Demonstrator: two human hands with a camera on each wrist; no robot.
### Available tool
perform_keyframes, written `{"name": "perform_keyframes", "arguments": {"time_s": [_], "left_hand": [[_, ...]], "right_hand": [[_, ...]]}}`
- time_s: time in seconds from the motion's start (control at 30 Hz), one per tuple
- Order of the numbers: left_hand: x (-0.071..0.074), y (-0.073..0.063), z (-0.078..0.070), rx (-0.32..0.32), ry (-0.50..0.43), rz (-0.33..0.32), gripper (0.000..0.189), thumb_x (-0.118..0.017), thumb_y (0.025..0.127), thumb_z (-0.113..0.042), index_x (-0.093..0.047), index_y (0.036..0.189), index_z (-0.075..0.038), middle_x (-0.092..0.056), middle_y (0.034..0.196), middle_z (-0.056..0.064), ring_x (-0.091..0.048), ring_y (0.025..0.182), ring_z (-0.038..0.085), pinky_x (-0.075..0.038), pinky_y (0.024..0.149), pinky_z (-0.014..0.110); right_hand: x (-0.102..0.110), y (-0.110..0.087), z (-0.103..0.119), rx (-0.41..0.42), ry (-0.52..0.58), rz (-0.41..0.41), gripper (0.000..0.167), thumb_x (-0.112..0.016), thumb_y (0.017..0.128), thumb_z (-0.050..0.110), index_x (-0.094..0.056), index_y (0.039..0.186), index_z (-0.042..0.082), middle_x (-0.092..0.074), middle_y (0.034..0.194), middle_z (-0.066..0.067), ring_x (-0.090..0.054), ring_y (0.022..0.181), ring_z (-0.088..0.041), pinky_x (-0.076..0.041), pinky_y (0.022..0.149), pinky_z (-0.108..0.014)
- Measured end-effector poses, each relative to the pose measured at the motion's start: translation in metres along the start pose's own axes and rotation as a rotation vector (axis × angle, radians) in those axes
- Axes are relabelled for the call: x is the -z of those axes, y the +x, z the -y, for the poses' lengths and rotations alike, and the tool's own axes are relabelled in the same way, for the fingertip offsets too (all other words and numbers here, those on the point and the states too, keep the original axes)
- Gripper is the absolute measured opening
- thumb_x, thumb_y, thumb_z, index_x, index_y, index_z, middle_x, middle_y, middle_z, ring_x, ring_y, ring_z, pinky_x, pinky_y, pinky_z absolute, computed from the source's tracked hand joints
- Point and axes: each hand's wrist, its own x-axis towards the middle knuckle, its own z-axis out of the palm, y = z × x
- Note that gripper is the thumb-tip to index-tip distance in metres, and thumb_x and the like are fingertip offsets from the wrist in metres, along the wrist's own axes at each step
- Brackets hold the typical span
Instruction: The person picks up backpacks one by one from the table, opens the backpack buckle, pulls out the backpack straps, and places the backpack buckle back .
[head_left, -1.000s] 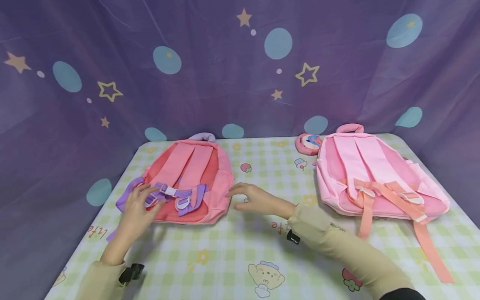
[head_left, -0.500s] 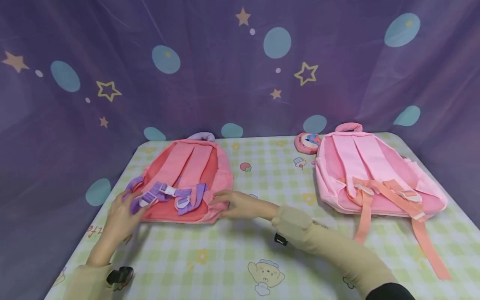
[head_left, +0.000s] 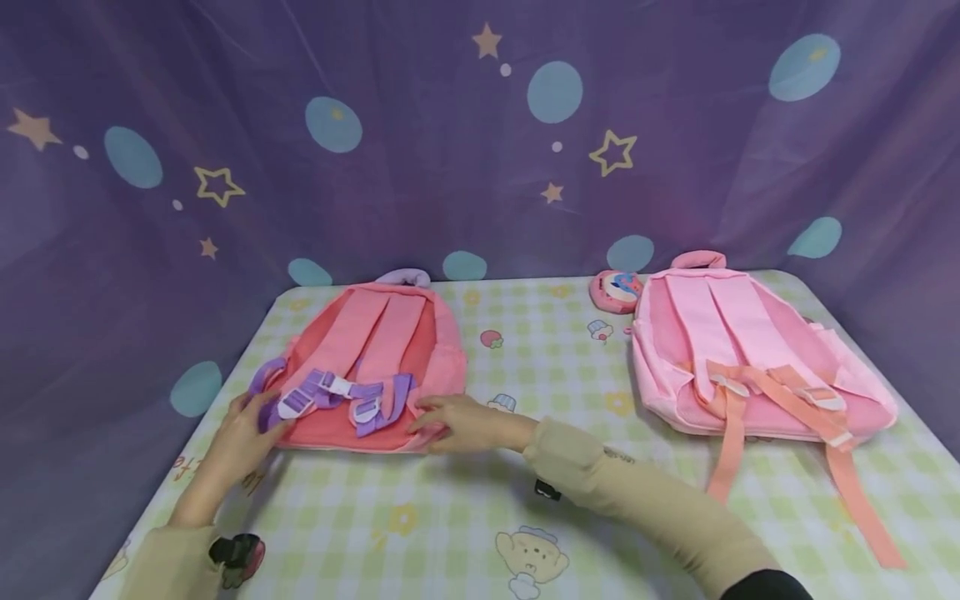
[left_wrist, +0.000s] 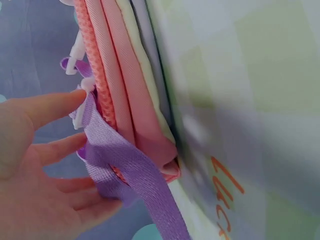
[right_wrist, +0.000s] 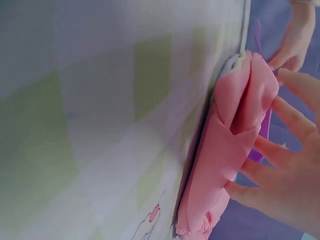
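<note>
A coral-pink backpack [head_left: 442, 371] lies at the left with its shoulder straps facing up; purple webbing straps [head_left: 382, 417] with white buckles [head_left: 296, 403] cross its lower part. My left hand [head_left: 242, 442] is at its lower left corner. In the left wrist view, the left thumb and fingers touch a purple strap [left_wrist: 132, 157], the fingers loosely bent and spread. My right hand [head_left: 465, 423] rests at the lower right corner. The right wrist view has its spread fingers lying on the pink side panel [right_wrist: 220, 150] of the bag.
A lighter pink backpack [head_left: 757, 333] with orange straps [head_left: 858, 500] lies at the right. Beside its top left is a small round pink pouch [head_left: 615, 291]. Under everything is a green checked tablecloth [head_left: 450, 533]; a purple curtain [head_left: 420, 200] hangs behind.
My left hand has moved left and down from the purple buckle to the bag's lower left corner. The right hand has come leftward onto the lower right corner. The backpacks lie as before.
</note>
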Motion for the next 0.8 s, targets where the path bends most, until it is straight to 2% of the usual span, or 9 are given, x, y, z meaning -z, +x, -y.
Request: {"name": "perform_keyframes", "arguments": {"time_s": [0.13,0.37,0.53,0.67,0.8], "left_hand": [[-0.002,0.005,0.005,-0.025,-0.009,0.014,0.055,-0.059,0.083,-0.020,-0.038,0.123,0.010,-0.031,0.117,0.041,-0.034,0.104,0.056,-0.028,0.085,0.063],[-0.003,0.006,0.011,-0.057,0.022,0.013,0.055,-0.065,0.078,-0.019,-0.042,0.119,0.010,-0.038,0.112,0.036,-0.040,0.100,0.054,-0.032,0.081,0.062],[-0.004,0.005,0.006,-0.087,0.026,-0.004,0.056,-0.069,0.074,-0.018,-0.046,0.116,0.011,-0.041,0.110,0.036,-0.042,0.098,0.053,-0.033,0.080,0.061],[-0.006,0.005,0.000,-0.109,0.037,-0.011,0.055,-0.070,0.073,-0.018,-0.047,0.115,0.010,-0.042,0.109,0.034,-0.043,0.097,0.052,-0.034,0.078,0.061],[-0.009,0.004,-0.006,-0.129,0.033,-0.018,0.054,-0.070,0.071,-0.017,-0.049,0.113,0.009,-0.044,0.108,0.032,-0.045,0.097,0.051,-0.035,0.077,0.060]], "right_hand": [[-0.002,-0.002,-0.001,-0.025,-0.042,-0.006,0.034,-0.063,0.081,0.025,-0.060,0.115,0.020,-0.042,0.133,-0.009,-0.039,0.121,-0.020,-0.028,0.100,-0.035],[-0.001,-0.002,-0.003,-0.045,-0.033,0.003,0.029,-0.061,0.083,0.025,-0.061,0.112,0.020,-0.044,0.130,-0.006,-0.040,0.118,-0.020,-0.029,0.098,-0.036],[0.003,-0.005,-0.002,-0.081,-0.037,-0.003,0.025,-0.062,0.082,0.029,-0.063,0.107,0.022,-0.046,0.125,-0.004,-0.041,0.114,-0.017,-0.030,0.095,-0.033],[0.003,-0.010,-0.003,-0.090,-0.033,-0.054,0.022,-0.064,0.080,0.029,-0.065,0.100,0.020,-0.049,0.117,-0.003,-0.044,0.104,-0.016,-0.034,0.087,-0.030],[0.001,-0.016,-0.006,-0.086,-0.037,-0.100,0.019,-0.066,0.079,0.028,-0.065,0.094,0.018,-0.050,0.111,-0.004,-0.046,0.098,-0.017,-0.035,0.084,-0.030]]}}
